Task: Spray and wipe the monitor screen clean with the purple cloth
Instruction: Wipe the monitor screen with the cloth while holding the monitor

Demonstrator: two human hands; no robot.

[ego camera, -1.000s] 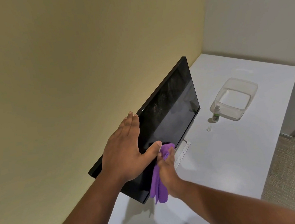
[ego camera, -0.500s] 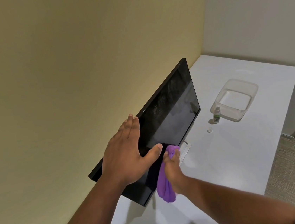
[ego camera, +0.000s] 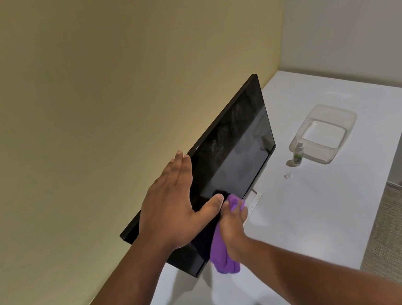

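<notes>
I brace the monitor [ego camera: 225, 174] with my left hand [ego camera: 173, 205], fingers straight and flat over its top edge and my thumb lying across the dark glass, so this hand grips nothing and only steadies the panel. My right hand [ego camera: 231, 231] is clenched around the purple cloth [ego camera: 223, 255], bunching it against the lower part of the screen just beside my left thumb; the loose tail of the cloth hangs below the monitor's bottom edge.

The monitor stands on the white tabletop [ego camera: 314, 214], its back near the yellow wall [ego camera: 90, 114]. Beyond the monitor's far end the small spray bottle [ego camera: 298, 155] stands upright, touching or just beside the clear plastic tub [ego camera: 323, 133], and its little cap [ego camera: 287, 175] lies apart on the tabletop, nearer the monitor.

I judge that I am in the wiping step, working the near lower stretch of the screen. The upper and far parts of the glass show a hazy speckle, so most of the surface looks to need passes yet. To do this well I should press lightly and evenly, since hard pressure could tip the panel on its stand [ego camera: 254, 197]. I should sweep in long overlapping strokes away from my left thumb toward the monitor's far end. My thumb on the glass may leave a mark, so that patch should be wiped last.
</notes>
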